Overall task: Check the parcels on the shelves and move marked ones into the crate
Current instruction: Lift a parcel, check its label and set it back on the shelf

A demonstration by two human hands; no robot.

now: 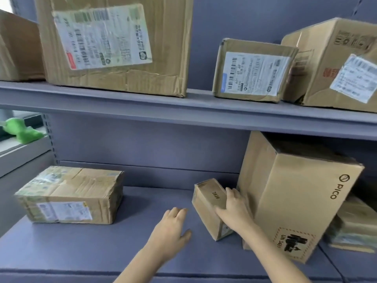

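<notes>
So the right hand (234, 213) has got the small parcel (210, 207) on the lower shelf (142, 201), fingers (230, 193) wrapped over the top and thumb on the near side, so it's properly gripped. That little box is tilted and sits just beside the tall PICO box (295, 201), which leans against the underside of the upper shelf (183, 111). Tight fit on that side, basically no gap between the two.

The left hand (171, 227) is just resting flat on the lower shelf, fingers loose and spread, holding nothing. Between it and the taped parcel (69, 197) on the left there's a wide bare stretch of shelf, and the front edge is open too.

Far right, behind the PICO box, a stack of flat parcels (353, 227) is partly hidden.

Up top: a big labelled box (114, 43) hanging slightly over the shelf's front edge, a medium labelled box (253, 72) and a tilted box (336, 64) touching each other on the right, plus a corner of another box (18, 48) at far left. All of them are closed, so I can't tell what's inside.
</notes>
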